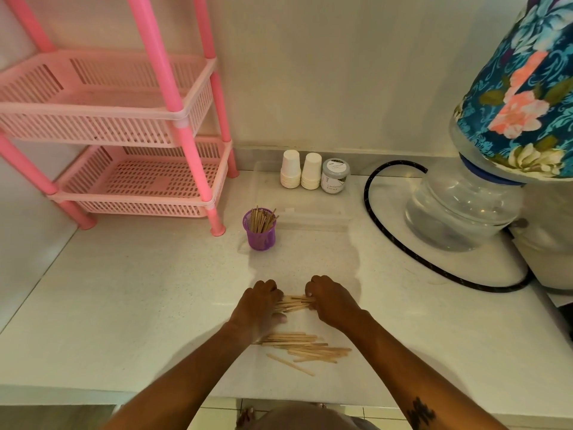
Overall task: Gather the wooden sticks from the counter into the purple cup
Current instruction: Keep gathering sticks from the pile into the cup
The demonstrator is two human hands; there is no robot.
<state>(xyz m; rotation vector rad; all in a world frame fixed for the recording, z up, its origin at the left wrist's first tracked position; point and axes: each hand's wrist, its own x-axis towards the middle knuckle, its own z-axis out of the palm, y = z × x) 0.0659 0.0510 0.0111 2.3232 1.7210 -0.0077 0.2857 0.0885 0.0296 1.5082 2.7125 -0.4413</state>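
On speckled white counter (pixel 124 290), both hands (pixel 297 301) clamped on flat wooden sticks (pixel 294 303), mesh purple cup (pixel 260 234) beyond.

One head cam only, worn on me, wide-angle, looking forward and steeply down at the white counter (pixel 130 305) from close above. My forearms enter from the bottom edge; wall and pink rack (pixel 124 125) bend at the top. No second view to overlap.

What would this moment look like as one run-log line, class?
stage: gathering | left hand and right hand: squeezing a bundle of sticks on the counter | loose sticks: nearer the person | purple cup: partly filled
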